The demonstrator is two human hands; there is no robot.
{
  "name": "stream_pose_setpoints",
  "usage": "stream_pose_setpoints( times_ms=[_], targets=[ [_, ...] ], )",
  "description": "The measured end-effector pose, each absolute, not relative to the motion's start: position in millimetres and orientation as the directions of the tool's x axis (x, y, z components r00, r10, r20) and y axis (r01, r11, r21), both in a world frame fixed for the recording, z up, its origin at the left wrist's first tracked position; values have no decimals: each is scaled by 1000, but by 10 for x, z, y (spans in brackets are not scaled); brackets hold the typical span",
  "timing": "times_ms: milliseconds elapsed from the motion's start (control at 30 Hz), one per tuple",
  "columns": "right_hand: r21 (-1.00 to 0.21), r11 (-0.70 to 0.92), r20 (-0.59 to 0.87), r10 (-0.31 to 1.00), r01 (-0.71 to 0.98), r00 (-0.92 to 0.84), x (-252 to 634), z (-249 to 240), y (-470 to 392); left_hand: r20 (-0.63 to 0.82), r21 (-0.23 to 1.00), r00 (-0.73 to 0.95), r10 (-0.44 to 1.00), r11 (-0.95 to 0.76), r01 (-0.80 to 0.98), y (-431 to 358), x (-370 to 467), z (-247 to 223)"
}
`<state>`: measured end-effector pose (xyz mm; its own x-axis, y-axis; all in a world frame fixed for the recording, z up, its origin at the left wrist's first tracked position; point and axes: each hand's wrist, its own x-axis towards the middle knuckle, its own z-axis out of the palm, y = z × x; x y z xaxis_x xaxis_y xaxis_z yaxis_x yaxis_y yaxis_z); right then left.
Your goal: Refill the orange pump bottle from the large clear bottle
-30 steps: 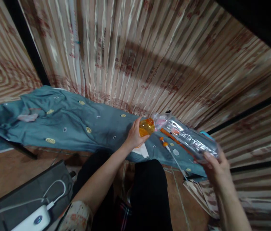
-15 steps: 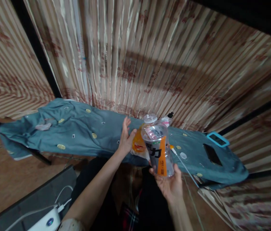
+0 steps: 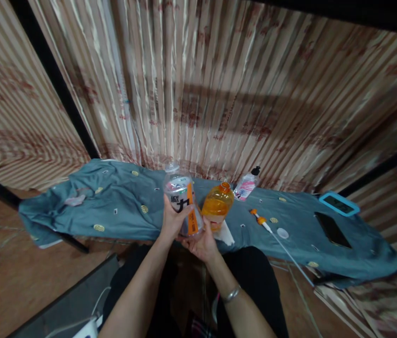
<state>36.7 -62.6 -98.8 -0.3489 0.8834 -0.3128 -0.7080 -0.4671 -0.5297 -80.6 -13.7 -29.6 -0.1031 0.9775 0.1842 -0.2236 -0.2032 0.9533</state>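
A clear plastic bottle point(image 3: 180, 188) with an orange and white label stands upright between my hands, its top uncapped as far as I can see. My left hand point(image 3: 173, 218) wraps round its left side, thumb across the label. Beneath and against its lower right side, my right hand point(image 3: 200, 241) supports the base. Just right of it is a bottle of orange liquid point(image 3: 218, 204) on the cloth-covered surface, beside a white tissue point(image 3: 225, 234). A small pump bottle point(image 3: 247, 184) with a black top stands further right.
On the teal cloth point(image 3: 120, 202) lie an orange-and-white tool point(image 3: 260, 220) with a cable, a round white cap point(image 3: 283, 233), a dark phone point(image 3: 332, 230) and a blue-framed device point(image 3: 339, 204). Black poles and striped curtains surround it. A white device point(image 3: 87, 330) is at lower left.
The clear bottle has moved left, away from in front of the orange bottle. My left hand, open and apart before, now holds it too. The view has shifted slightly.
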Motion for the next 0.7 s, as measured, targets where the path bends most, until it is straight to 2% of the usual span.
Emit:
stream_pose_setpoints(
  times_ms=[133, 300, 400, 700],
  targets=[
    [-607, -535, -365, 845, -588, -391, 402, -1092, -549, 199, 947, -150, 968, -229, -225, 69, -891, -321],
    [-717, -490, -374, 871, -496, -319, 572, -1185, -701, 217, 973, -243, 945, -228, -18, 315, -862, -396],
    [-768, -450, -351, 891, -456, -287, 643, -1202, -806, 223, 975, -287, 932, -219, 46, 420, -821, -465],
    [-822, -407, -328, 910, -398, -252, 695, -1194, -863, 282, 959, -254, 925, -271, 79, 534, -718, -502]
  ],
)
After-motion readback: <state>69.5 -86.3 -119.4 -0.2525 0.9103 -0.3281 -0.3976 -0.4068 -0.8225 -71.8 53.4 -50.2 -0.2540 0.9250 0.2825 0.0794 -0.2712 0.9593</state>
